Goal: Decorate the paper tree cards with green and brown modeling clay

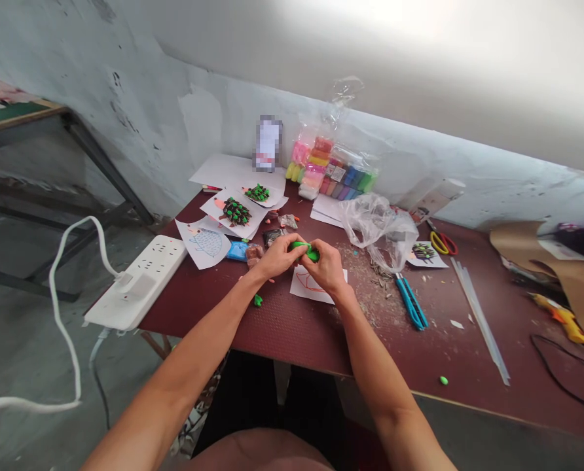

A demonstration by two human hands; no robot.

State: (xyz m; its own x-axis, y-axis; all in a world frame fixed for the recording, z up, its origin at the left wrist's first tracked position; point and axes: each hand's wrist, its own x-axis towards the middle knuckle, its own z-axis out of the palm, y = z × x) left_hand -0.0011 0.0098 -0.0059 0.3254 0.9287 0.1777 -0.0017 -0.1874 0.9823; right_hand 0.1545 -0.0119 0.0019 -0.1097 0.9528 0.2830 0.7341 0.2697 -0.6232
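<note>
Both hands meet over the middle of the dark red table, in front of my body. My left hand has its fingers closed on a lump of bright green clay. My right hand pinches the same clay from the other side. Just beneath them lies a white paper with an orange-red line drawing, partly covered by my right hand. A small green clay piece rests on the table to the left. Brown and blue clay packets are beside my left hand.
Hedgehog figures on paper stand out at the back left, near a power strip. Coloured clay packs lean on the wall. Rightward are a plastic bag, a blue cutter, scissors, clear sticks and a yellow glue gun.
</note>
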